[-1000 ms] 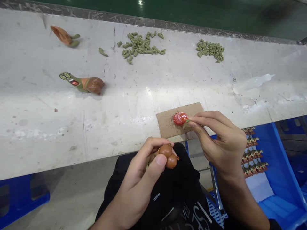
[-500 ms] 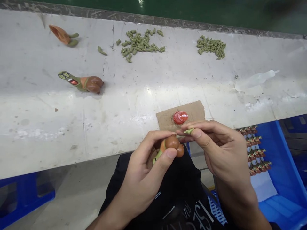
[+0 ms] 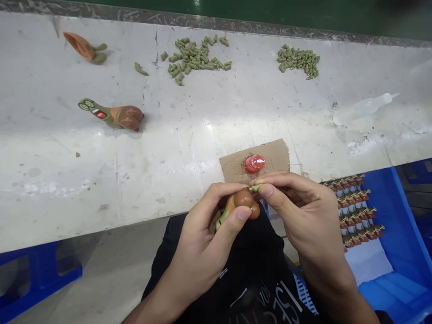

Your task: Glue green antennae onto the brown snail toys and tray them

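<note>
My left hand [image 3: 205,238] grips a small toy snail [image 3: 241,202] with a brown shell and green body, held just below the table edge. My right hand [image 3: 303,211] pinches a small green piece [image 3: 257,186] between thumb and forefinger, its tip touching the top of the snail's shell. Just beyond my fingers lies a cardboard scrap [image 3: 270,155] with a red cap [image 3: 254,163] on it.
On the white table [image 3: 202,117] lie a finished snail toy [image 3: 113,114], an orange shell part [image 3: 83,47], two heaps of green pieces [image 3: 195,58] [image 3: 299,60] and a clear dropper bottle [image 3: 362,108]. A blue crate [image 3: 388,225] at right holds rows of snails.
My right hand drew back from the red cap with the green piece and met the snail, which my left hand raised and turned toward it.
</note>
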### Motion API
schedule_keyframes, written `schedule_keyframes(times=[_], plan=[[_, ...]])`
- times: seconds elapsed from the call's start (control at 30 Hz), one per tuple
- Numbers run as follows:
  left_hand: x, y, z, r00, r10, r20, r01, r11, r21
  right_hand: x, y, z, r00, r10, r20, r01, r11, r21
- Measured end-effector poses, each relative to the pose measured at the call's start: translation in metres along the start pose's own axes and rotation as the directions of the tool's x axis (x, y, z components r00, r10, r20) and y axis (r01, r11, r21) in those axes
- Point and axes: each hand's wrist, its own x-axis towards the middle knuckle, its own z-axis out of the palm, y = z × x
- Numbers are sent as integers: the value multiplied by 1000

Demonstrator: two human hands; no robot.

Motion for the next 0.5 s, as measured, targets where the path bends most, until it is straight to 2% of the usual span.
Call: schedule_keyframes(times=[0.13,0.3,0.43,0.5], plan=[[0,-2,-1,1000,9,5,-9,1000,18,-1,3,2,1000,-20,0,20,999,-25],[1,-5,-4,996,67,51,-70,996,60,-5,5,1,995,-99,24,102,979,-178],[1,-1,-9,987,122,102,-134,984,121,-9,-1,0,988,-145,59,155,963,-221],[0,3,-12,987,120,104,-131,985,111,-9,-7,1,984,-165,67,176,959,-222]])
